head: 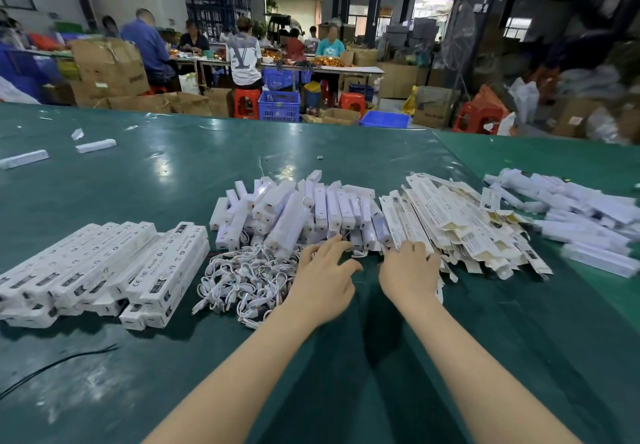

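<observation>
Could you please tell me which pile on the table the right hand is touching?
The flat printed cartons, just right of the white bars; the right hand rests on their near edge.

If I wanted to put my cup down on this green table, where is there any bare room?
Bare green table lies behind the white units, and at the near edge, below the packed boxes and cable heap. The middle row is crowded: units, flat cartons, left hand and right hand sit close together.
</observation>
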### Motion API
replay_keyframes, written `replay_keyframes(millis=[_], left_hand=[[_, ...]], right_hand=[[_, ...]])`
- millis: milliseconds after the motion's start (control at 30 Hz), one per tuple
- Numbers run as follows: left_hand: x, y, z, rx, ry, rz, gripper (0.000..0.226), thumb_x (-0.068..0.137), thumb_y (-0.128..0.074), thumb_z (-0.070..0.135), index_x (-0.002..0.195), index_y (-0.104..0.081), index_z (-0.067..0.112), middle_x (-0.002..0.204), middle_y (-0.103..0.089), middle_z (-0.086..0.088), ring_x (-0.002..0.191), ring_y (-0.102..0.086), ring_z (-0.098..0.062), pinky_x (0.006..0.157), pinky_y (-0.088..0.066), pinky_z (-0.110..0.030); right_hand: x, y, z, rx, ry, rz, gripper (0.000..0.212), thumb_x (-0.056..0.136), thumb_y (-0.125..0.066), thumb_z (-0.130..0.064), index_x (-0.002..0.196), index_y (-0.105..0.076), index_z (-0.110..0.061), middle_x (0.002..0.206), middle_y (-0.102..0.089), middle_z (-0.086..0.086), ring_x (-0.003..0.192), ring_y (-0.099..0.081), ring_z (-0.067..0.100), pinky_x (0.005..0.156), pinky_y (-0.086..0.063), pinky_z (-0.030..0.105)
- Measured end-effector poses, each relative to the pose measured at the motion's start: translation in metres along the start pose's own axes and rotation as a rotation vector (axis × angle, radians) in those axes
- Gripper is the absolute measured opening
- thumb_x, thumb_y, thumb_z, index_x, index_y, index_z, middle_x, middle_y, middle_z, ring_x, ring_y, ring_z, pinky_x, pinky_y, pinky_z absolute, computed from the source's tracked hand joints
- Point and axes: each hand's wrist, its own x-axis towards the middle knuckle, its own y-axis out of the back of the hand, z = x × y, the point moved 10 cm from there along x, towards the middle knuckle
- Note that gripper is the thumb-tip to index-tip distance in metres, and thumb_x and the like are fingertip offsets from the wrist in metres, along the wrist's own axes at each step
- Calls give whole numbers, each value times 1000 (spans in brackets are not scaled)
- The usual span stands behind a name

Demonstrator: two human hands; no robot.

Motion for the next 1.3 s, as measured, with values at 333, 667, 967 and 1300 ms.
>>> replay_keyframes(millis=[333,667,967,1300], left_hand=[[-8,-1,-3,-20,-2,16,34,94,-48,18,122,-65,26,143,-45,6,141,-30,-13,105,-14,-32],[-2,-16,-20,-1248,537,50,30,100,-54,27,129,-46,34,120,-58,8,103,-63,-2,81,-47,-13],[0,-18,-25,-1803,624,163,37,88,-63,33,120,-56,15,83,-71,-3,71,-67,-17,63,-56,-31],[-51,-52,-13,-1843,651,-279,49,88,-64,44,124,-58,11,87,-66,-8,68,-63,-18,62,-55,-31]], right_hand=[[1,7,33,115,-205,22,32,93,-43,-13,121,-57,-14,130,-55,7,125,-41,27,98,-32,40],[-54,-12,53,1945,-511,277,27,93,-50,0,107,-67,-14,86,-66,-8,68,-58,4,64,-48,18],[-74,2,-13,1596,44,-20,35,92,-56,-4,102,-64,-37,88,-73,-11,80,-67,8,71,-53,18],[-79,-7,-25,1448,86,-28,18,101,-47,-31,113,-50,-43,90,-69,-23,85,-65,-4,72,-44,6]])
